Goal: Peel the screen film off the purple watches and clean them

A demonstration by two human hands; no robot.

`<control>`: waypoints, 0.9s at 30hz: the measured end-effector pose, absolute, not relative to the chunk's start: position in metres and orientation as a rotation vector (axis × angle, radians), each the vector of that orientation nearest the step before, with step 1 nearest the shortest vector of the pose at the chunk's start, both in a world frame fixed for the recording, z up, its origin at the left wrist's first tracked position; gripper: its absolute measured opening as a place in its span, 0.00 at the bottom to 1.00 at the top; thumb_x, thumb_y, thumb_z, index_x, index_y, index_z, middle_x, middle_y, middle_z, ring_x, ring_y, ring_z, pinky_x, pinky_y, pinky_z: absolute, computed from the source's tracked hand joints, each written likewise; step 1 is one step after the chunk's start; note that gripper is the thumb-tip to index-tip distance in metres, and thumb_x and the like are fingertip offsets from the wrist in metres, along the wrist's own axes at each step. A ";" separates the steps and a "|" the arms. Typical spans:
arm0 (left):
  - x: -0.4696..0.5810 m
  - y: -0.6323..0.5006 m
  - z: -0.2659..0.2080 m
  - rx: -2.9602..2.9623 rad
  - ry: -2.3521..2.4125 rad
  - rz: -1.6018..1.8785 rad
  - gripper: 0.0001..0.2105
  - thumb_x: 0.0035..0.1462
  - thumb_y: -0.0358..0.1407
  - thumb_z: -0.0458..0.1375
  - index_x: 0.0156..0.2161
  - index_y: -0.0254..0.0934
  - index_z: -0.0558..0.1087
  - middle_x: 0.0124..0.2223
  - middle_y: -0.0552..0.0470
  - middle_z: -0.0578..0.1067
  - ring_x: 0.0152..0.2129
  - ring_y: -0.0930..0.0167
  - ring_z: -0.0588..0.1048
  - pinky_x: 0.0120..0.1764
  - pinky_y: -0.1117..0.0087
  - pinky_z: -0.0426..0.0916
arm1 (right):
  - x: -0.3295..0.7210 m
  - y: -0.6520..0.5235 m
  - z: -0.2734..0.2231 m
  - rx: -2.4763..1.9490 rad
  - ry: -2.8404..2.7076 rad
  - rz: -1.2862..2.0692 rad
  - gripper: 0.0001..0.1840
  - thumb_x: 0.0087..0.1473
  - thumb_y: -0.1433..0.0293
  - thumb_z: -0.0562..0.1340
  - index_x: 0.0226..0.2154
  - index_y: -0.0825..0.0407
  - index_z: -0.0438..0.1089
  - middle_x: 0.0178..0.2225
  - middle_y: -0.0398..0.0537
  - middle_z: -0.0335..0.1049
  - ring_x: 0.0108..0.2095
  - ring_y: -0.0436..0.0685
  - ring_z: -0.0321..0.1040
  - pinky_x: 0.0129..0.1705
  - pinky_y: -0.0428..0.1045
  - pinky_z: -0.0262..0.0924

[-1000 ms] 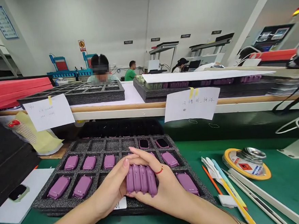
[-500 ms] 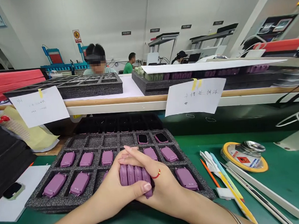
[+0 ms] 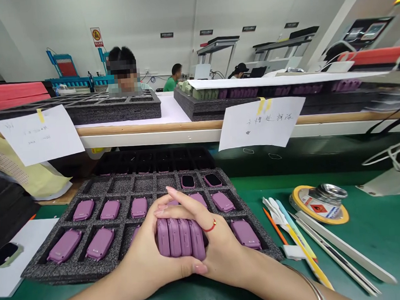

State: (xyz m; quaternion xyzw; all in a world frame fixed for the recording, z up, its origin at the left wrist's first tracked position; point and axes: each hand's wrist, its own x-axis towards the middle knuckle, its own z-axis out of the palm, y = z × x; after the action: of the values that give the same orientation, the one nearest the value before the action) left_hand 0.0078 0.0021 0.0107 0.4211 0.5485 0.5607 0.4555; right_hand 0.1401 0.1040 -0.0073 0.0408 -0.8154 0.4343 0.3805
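Observation:
A row of several purple smartwatch cases (image 3: pixel 180 237), standing side by side on edge, is clasped between both my hands. My left hand (image 3: pixel 150 245) wraps their left side, its thumb running along the bottom. On the right, my right hand (image 3: pixel 220 244) closes round the other end, and the fingers of both hands overlap on top. Below and behind them lies a black foam tray (image 3: pixel 75 274). Its front two rows hold purple watch cases (image 3: pixel 100 243) lying back up; two in the row behind, such as this watch (image 3: pixel 212 180), show dark screens. My hands hide some pockets.
Right of the tray lie an orange stick (image 3: pixel 274 226), brushes, a white strip (image 3: pixel 347 247) and a yellow tape roll (image 3: pixel 341 215) with a metal-topped container. A green watch (image 3: pixel 8 255) rests on paper at left. A shelf (image 3: pixel 151 138) with foam trays runs across; people sit beyond.
The watch cases in my hands sit more evenly in line, and my thumb has shifted down along their lower edge. The whole view has shifted slightly.

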 end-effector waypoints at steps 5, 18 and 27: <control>0.008 0.003 0.010 1.025 1.398 1.380 0.45 0.33 0.34 0.77 0.59 0.46 0.64 0.62 0.46 0.71 0.63 0.52 0.65 0.59 0.53 0.68 | 0.140 0.104 -0.007 0.095 -2.086 1.096 0.49 0.58 0.61 0.69 0.71 0.43 0.42 0.57 0.51 0.72 0.58 0.59 0.69 0.64 0.55 0.62; 0.006 -0.003 0.016 0.976 1.284 1.269 0.53 0.35 0.34 0.78 0.65 0.47 0.56 0.54 0.44 0.76 0.56 0.52 0.73 0.58 0.48 0.67 | 0.141 0.101 -0.004 0.027 -2.033 1.102 0.54 0.49 0.71 0.74 0.70 0.41 0.45 0.52 0.47 0.76 0.55 0.58 0.73 0.61 0.53 0.66; -0.005 -0.005 0.013 1.137 1.240 1.214 0.40 0.55 0.42 0.68 0.68 0.48 0.53 0.70 0.44 0.61 0.66 0.56 0.60 0.65 0.54 0.60 | 0.143 0.101 -0.005 -0.012 -2.097 0.965 0.52 0.51 0.72 0.72 0.70 0.41 0.45 0.55 0.50 0.74 0.55 0.60 0.73 0.63 0.57 0.63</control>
State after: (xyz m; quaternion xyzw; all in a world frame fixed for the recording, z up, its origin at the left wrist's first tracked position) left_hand -0.0049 -0.0049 0.0133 0.4720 0.5145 0.5039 0.5086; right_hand 0.1427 0.1010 -0.0047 -0.0049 -0.8307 0.3822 0.4048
